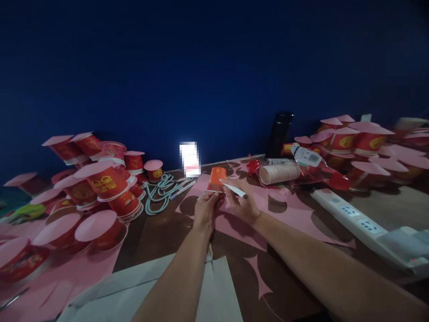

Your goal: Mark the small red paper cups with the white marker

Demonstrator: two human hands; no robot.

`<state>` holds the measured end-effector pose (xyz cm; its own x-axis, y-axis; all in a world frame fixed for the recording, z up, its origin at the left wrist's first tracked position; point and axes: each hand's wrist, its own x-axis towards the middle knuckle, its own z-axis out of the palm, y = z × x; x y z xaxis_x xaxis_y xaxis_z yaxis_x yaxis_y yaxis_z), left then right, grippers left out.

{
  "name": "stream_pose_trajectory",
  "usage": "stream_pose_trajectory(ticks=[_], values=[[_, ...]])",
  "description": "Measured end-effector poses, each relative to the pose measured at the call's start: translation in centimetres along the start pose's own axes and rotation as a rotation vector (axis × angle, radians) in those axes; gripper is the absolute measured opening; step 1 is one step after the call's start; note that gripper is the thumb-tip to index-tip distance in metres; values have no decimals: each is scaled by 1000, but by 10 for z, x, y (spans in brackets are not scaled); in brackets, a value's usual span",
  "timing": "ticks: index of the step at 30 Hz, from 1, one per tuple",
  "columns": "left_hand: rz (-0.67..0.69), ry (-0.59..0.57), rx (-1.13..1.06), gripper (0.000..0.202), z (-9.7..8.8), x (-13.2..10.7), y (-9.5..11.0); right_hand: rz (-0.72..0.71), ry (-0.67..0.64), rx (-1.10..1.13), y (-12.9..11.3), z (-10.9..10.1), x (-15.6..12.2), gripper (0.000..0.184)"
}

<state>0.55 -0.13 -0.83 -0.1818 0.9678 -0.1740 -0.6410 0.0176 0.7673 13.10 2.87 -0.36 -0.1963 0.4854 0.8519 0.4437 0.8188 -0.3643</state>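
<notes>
Fingers (210,200) of left hand (205,210) around inverted red-orange paper cup (216,178)

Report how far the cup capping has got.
Done: a left pile of capped cups and a right pile of capped cups, each cup topped with a pink disc. In hand: the left hand holds one red cup above the pink sheet, and the right hand holds a pen. Left: a sleeve of stacked cups lies uncapped.
</notes>
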Motion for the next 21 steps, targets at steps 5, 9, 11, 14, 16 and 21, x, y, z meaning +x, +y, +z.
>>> stream_pose_trajectory(ticks=[5,9,11,14,16,21], values=[[-30,95,-30,21,4,-2,1,106,83,90,4,-3,1,23],[-71,39,-6,26,9,-11,4,393,184,186,11,-3,4,21],[-44,28,-30,22,13,-16,6,529,203,309,14,-2,5,31],[-19,19,-76,15,20,-23,6,727,204,509,16,1,7,40],[-30,11,-103,12,24,-27,4,787,187,609,14,1,8,44],[-99,2,-136,10,30,-35,-14,876,185,722,11,3,11,51]])
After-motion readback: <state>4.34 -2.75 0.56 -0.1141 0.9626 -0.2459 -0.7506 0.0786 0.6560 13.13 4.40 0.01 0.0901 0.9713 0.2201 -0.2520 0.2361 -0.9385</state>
